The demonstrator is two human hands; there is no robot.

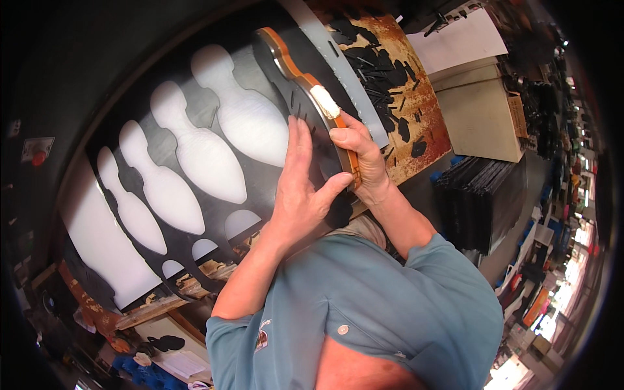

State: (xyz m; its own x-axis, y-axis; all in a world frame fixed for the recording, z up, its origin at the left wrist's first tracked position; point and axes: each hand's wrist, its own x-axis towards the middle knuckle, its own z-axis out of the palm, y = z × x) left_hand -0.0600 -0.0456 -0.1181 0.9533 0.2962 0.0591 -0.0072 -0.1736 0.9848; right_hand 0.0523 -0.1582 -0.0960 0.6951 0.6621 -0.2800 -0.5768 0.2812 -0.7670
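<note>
A shaped cutting die (284,60) with an orange rim and a pale patch on it is tilted up on edge over a black sheet (146,166). My right hand (364,153) is closed around its rim, thumb beside the pale patch. My left hand (302,188) lies along its dark face with straight fingers, and the thumb presses on the rim's lower end. The sheet has several long, insole-like cutouts, through which a white board (117,240) shows. Part of the die's lower end is hidden by my hands.
Beyond a pale metal bar (344,78), black cut pieces (377,75) lie scattered on a rusty plate (426,123). A beige box (478,110) and a stack of black sheets (478,201) stand at the right. A red button (39,157) is at the far left.
</note>
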